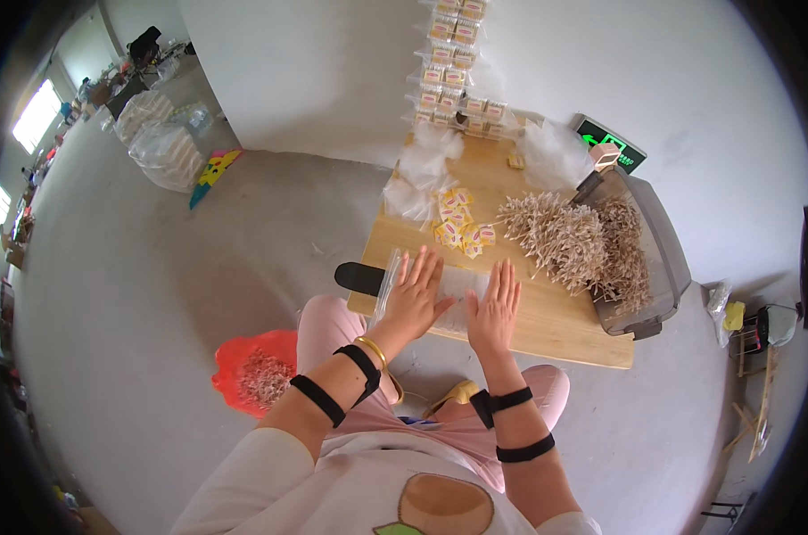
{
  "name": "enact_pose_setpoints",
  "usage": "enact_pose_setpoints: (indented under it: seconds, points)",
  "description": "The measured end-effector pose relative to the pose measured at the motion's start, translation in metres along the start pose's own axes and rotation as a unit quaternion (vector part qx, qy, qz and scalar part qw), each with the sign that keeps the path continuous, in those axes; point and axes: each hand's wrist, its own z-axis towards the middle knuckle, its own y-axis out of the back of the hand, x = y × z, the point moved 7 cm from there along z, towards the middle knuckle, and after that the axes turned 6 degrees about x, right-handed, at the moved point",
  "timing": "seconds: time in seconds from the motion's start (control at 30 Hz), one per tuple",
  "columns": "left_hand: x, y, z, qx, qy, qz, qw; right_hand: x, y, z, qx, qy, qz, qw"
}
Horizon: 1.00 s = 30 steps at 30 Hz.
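At the near edge of the wooden table (569, 339), the person's left hand (413, 292) is lying palm down, fingers extended and slightly spread, on clear plastic sheeting (462, 283). The right hand (493, 308) is resting just beside it, flat, fingers straight, near the sheeting's right end; neither hand is gripping. A black round-ended strip (358, 278) is projecting leftward from the sheeting. Beyond the hands, yellow-and-white labels (455, 214) are lying scattered. To their right, thin pale sticks (560, 239) are spilling from a tipped grey translucent bin (664, 259).
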Motion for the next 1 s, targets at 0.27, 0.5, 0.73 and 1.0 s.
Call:
enact_pose_setpoints:
  seconds: [0.27,0.5,0.73,1.0]
  points:
    - [0.018,-0.009,0.002,0.038,0.094,-0.036,0.994,0.009,-0.038,0.003,0.084,-0.021,-0.047,0.995]
    - [0.035,-0.025,0.011,0.098,0.114,-0.124,0.981,-0.014,-0.048,0.008,0.102,-0.046,0.090,0.990]
    - [0.085,0.028,-0.014,-0.175,0.199,-0.186,0.946,-0.014,0.015,0.016,-0.009,-0.039,0.104,0.994]
    - [0.014,-0.008,0.003,0.030,0.060,-0.014,0.998,0.021,-0.040,0.004,0.120,0.032,-0.065,0.990]
